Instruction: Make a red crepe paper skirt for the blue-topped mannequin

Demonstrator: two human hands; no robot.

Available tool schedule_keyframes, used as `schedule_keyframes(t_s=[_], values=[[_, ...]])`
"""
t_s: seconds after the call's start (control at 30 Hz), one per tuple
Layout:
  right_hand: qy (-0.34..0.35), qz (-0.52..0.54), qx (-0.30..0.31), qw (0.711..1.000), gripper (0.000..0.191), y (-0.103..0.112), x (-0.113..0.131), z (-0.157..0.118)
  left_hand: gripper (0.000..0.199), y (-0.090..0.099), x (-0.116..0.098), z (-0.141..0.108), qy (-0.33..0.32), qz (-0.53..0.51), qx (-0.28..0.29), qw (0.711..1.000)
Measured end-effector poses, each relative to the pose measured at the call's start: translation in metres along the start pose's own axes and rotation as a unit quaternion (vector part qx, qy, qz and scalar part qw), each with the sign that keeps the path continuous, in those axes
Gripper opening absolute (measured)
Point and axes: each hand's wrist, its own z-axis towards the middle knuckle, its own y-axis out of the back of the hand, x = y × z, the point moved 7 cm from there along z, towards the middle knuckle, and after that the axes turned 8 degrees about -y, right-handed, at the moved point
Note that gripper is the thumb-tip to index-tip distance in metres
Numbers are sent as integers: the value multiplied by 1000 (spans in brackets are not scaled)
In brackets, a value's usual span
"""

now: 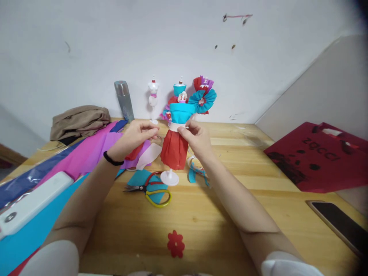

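Observation:
A small mannequin stands upright on a round white base [170,178], dressed in a blue top [183,113] and a red skirt [174,150]. Around its waist runs a white band [177,127]. My right hand [197,138] pinches the right side of this band between thumb and finger. To the left of the waist, my left hand [140,137] has thumb and fingertips pressed together; whatever lies between them is too small to make out. Scissors [149,188] with red and yellow handles lie on a blue scrap left of the base. A red paper flower [176,243] lies nearer me.
Behind stand a bare white mannequin [153,95], a mannequin in blue [179,89], pleated paper flowers [202,100] and a grey bottle [124,100]. Coloured sheets [86,155] and brown cloth [79,122] lie left. A red bag [319,157] and a phone [339,224] are right.

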Motion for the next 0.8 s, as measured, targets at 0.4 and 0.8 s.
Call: schedule_keyframes(t_s=[0.4,0.8], values=[[148,-131,-90,976,20,10,10,2,16,-88,59,-89,-113,267,275,917],[187,-167,-100,963,19,-8,8,-15,21,-25,28,-66,-67,268,146,950]])
